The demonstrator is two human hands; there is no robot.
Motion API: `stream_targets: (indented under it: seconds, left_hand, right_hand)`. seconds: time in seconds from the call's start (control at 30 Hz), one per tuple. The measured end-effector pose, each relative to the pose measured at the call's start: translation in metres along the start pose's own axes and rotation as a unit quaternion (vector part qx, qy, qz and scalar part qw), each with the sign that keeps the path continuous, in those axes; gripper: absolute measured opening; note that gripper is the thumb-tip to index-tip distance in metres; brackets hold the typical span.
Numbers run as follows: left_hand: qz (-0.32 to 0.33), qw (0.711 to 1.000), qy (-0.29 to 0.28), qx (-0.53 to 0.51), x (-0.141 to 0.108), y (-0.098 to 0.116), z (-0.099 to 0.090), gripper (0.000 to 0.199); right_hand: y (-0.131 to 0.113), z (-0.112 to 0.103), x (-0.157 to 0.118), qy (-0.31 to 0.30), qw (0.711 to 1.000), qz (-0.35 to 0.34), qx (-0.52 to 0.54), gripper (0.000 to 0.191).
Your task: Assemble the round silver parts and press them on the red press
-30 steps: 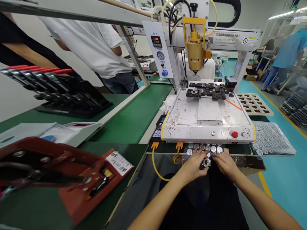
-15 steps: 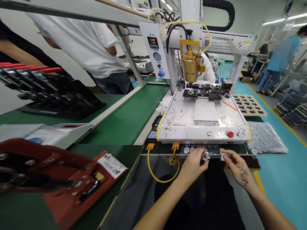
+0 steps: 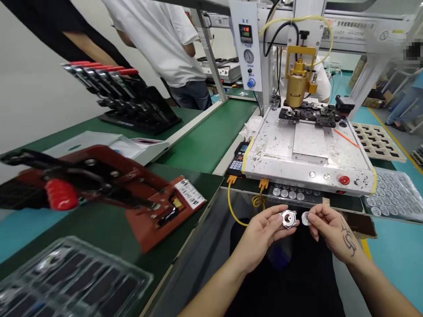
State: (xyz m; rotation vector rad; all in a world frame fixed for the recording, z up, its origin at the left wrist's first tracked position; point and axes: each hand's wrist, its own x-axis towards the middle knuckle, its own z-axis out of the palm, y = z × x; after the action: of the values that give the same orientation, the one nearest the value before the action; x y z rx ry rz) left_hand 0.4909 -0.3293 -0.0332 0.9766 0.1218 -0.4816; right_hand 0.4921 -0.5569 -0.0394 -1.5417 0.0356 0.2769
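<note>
Between its thumb and fingers, my left hand (image 3: 267,226) holds a round silver metal part (image 3: 289,219) with an opening in its middle. Just to the right, my right hand (image 3: 328,226) pinches a small pale disc (image 3: 306,218). A narrow gap separates the disc from the metal part. Both hands are above my dark-clothed lap, in front of the bench edge. Behind them, on the bench, lies a clear sheet with round pale discs (image 3: 292,194).
A white machine (image 3: 307,165) with a gold dispensing head (image 3: 296,90) stands ahead. To the left are a red toggle press (image 3: 148,224), a clear tray (image 3: 95,273) and a rack of red-handled tools (image 3: 139,105). More discs (image 3: 393,193) lie right. People stand beyond.
The view has swung left and down, bringing the clear tray in. My left hand has turned, so the metal part's face and opening show more. The pale disc has tilted to face the camera.
</note>
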Motion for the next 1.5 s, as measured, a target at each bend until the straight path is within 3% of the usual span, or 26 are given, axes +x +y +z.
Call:
stream_targets:
  seconds: [0.3,0.37,0.47,0.57,0.97,1.5]
  left_hand:
    - [0.030,1.000,-0.003,0.003,-0.012,-0.007,-0.001,0.053]
    - [0.035,0.999,-0.001,0.005,-0.013,-0.007,0.000,0.053]
    - [0.041,0.999,-0.005,0.004,-0.014,-0.009,0.001,0.051]
    - [0.048,0.999,-0.008,0.006,-0.015,-0.010,0.004,0.050]
    - [0.073,0.997,0.000,0.027,-0.022,-0.008,0.013,0.047]
    - [0.119,0.988,0.009,0.101,-0.022,-0.022,0.014,0.045]
  right_hand:
    - [-0.009,0.007,-0.005,-0.061,0.997,0.041,-0.021,0.045]
    - [-0.016,0.012,-0.005,-0.051,0.996,0.019,-0.072,0.046]
    - [-0.025,0.020,-0.004,-0.013,0.987,-0.067,-0.148,0.041]
    - [-0.027,0.027,-0.004,-0.010,0.977,-0.122,-0.173,0.034]
    - [-0.024,0.032,-0.007,-0.039,0.979,-0.115,-0.161,0.028]
    - [-0.012,0.035,-0.008,0.002,0.971,-0.159,-0.177,0.024]
